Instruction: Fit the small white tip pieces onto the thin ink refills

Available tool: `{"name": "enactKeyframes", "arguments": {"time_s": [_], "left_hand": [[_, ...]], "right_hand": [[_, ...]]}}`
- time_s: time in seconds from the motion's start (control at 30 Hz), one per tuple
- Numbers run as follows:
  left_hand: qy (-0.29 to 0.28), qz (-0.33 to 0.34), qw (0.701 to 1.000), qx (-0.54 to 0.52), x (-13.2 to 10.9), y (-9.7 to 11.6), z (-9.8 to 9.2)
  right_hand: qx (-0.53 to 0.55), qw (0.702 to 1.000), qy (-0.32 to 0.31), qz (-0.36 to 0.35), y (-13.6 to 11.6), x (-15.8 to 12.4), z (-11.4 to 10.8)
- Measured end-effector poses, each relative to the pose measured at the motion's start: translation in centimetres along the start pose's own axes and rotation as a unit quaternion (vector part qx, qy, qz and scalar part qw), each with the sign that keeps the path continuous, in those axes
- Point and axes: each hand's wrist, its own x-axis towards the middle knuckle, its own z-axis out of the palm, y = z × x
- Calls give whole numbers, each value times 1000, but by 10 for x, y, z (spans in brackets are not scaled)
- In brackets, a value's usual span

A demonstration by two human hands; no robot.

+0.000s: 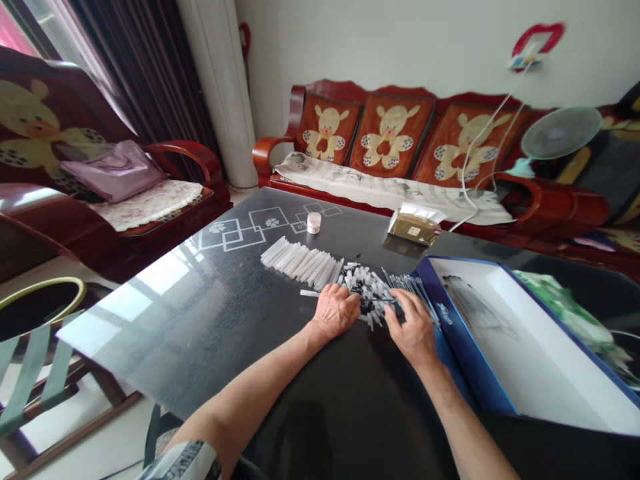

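Note:
My left hand (pixel 337 309) rests knuckles up on the dark glass table (pixel 210 320), its fingers curled at the edge of a heap of small white and black parts (pixel 367 287). My right hand (pixel 413 328) lies just right of the heap, fingers bent and pinched on a thin rod-like piece that I cannot make out clearly. A row of white tubes (pixel 300 262) lies side by side to the left of the heap. Thin clear rods (pixel 407 285) lie between the heap and a blue box.
An open blue box with a white inside (pixel 525 360) sits at the right, a few rods in it. A small white jar (pixel 313 223) and a gold packet (pixel 414 227) stand farther back. Red wooden sofas (pixel 390 140) ring the table; a fan (pixel 560 133) stands at right.

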Motion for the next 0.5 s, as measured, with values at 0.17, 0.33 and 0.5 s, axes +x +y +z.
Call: {"name": "enactKeyframes", "arguments": {"time_s": [0.17,0.33,0.5], "left_hand": [[-1,-8,1000,0,1,5,4],[18,6,1000,3,-5,7,8],[26,14,1000,-2,-5,6,7]], "right_hand": [[-15,999,-11,-49,-4,-11,17],[-1,999,16,-48,3,-17,27],[-11,999,2,-35,11,-16,27]]}}
